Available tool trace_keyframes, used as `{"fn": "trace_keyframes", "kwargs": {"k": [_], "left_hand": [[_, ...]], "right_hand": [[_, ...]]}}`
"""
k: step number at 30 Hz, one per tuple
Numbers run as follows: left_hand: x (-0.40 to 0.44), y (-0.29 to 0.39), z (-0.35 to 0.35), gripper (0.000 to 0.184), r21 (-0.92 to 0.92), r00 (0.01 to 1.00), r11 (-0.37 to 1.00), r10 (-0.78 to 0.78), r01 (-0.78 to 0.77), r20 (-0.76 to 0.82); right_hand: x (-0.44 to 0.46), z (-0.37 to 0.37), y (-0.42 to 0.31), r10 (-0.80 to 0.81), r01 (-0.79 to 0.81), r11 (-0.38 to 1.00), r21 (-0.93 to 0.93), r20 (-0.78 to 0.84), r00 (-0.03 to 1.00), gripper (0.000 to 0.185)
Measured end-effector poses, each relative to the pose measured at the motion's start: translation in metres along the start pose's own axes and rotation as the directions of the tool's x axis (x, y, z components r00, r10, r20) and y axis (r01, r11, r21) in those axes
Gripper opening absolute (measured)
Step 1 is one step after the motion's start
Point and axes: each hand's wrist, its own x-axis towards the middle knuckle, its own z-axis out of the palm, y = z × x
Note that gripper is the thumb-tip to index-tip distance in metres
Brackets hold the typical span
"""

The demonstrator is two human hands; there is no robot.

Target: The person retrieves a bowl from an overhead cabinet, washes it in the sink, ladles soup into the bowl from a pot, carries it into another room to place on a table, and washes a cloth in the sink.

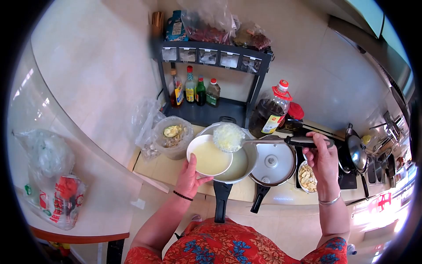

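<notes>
My left hand grips the near left rim of a white bowl of pale yellowish liquid, held over the left part of an open pot with more pale liquid. In my right hand is the dark handle of a ladle, heaped with pale, grain-like food. The ladle's head is at the bowl's upper right edge, above the pot. A silver lid with a knob lies right of the pot. Beyond it, partly behind my right hand, is a bowl of pale sliced food.
A plastic tub of food scraps stands left of the pot. Behind are a black rack with sauce bottles, a large oil bottle and a red-lidded jar. A wok is far right. Plastic bags hang at left.
</notes>
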Motion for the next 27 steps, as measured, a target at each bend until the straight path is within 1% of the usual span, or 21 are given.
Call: {"fn": "trace_keyframes", "kwargs": {"k": [3,5,7,8,9,10,11,12,13,14,15,17,18,19,21,22,23,25,26,27], "left_hand": [[0.004,0.000,0.015,0.059,-0.016,0.999,0.999,-0.042,0.042,-0.006],[0.005,0.001,0.021,0.060,-0.027,0.998,0.998,-0.061,0.061,-0.016],[0.007,0.000,0.022,0.061,-0.057,0.998,0.996,-0.066,0.067,0.008],[0.007,0.000,0.023,0.061,-0.058,0.998,0.996,-0.068,0.069,0.006],[0.007,-0.001,0.022,0.061,-0.050,0.998,0.996,-0.067,0.068,0.017],[0.007,-0.001,0.021,0.060,-0.042,0.998,0.997,-0.065,0.066,0.027],[0.007,-0.001,0.020,0.060,-0.041,0.998,0.997,-0.066,0.067,0.024],[0.008,-0.002,0.018,0.060,-0.045,0.997,0.997,-0.067,0.069,0.038],[0.008,-0.003,0.017,0.060,-0.050,0.996,0.996,-0.068,0.070,0.052],[0.008,-0.004,0.015,0.060,-0.051,0.996,0.996,-0.068,0.071,0.050],[0.008,-0.005,0.014,0.060,-0.049,0.997,0.996,-0.066,0.069,0.051],[0.008,-0.004,0.011,0.059,-0.048,0.997,0.997,-0.063,0.066,0.051],[0.007,-0.004,0.011,0.059,-0.044,0.997,0.997,-0.062,0.063,0.041],[0.006,-0.003,0.010,0.059,-0.040,0.998,0.997,-0.061,0.062,0.032],[0.002,0.000,0.008,0.058,-0.025,0.999,0.999,-0.034,0.035,0.023],[-0.001,0.002,0.007,0.058,-0.008,1.000,1.000,-0.010,0.010,0.014],[-0.004,0.005,0.005,0.058,-0.002,1.000,1.000,-0.017,0.017,0.017],[-0.010,0.012,0.000,0.057,0.073,0.999,0.996,0.050,-0.051,0.009],[-0.014,0.015,-0.001,0.057,0.075,0.997,0.994,0.079,-0.080,0.010],[-0.016,0.017,-0.004,0.057,0.077,0.997,0.994,0.076,-0.076,0.011]], "right_hand": [[-0.016,0.005,0.006,0.015,-0.018,0.996,-0.087,-0.032,0.999,0.027],[-0.027,0.006,0.014,0.003,-0.004,0.989,-0.147,-0.008,1.000,0.024],[-0.042,0.009,0.018,-0.034,0.044,0.981,-0.191,0.053,0.998,0.020],[-0.049,0.007,0.023,-0.080,0.100,0.969,-0.228,0.094,0.992,0.019],[-0.060,0.008,0.025,-0.138,0.159,0.969,-0.189,0.120,0.983,0.015],[-0.065,-0.001,0.032,-0.305,0.373,0.878,-0.301,0.250,0.919,0.014],[-0.067,-0.007,0.036,-0.433,0.571,0.731,-0.374,0.394,0.811,0.015],[-0.066,-0.009,0.033,-0.512,0.750,0.532,-0.393,0.556,0.654,0.016],[-0.067,-0.010,0.025,-0.532,0.883,0.301,-0.359,0.706,0.468,0.019],[-0.069,-0.012,0.024,-0.504,0.907,0.273,-0.321,0.756,0.419,0.021],[-0.071,-0.014,0.025,-0.503,0.907,0.274,-0.319,0.756,0.418,0.021],[-0.073,-0.019,0.029,-0.576,0.877,0.319,-0.359,0.661,0.481,0.013],[-0.072,-0.023,0.034,-0.608,0.845,0.351,-0.404,0.588,0.534,0.011],[-0.070,-0.020,0.037,-0.623,0.807,0.412,-0.422,0.515,0.588,0.012],[-0.057,-0.008,0.043,-0.671,0.812,0.341,-0.474,0.482,0.563,0.021],[-0.050,-0.004,0.051,-0.627,0.783,0.397,-0.479,0.481,0.612,0.020],[-0.039,-0.004,0.061,-0.577,0.777,0.395,-0.490,0.526,0.625,0.020],[-0.021,0.000,0.085,-0.504,0.763,0.424,-0.487,0.573,0.646,0.019],[-0.013,0.002,0.097,-0.491,0.793,0.376,-0.479,0.623,0.609,0.019],[-0.006,0.004,0.107,-0.474,0.822,0.327,-0.466,0.672,0.569,0.019]]}}
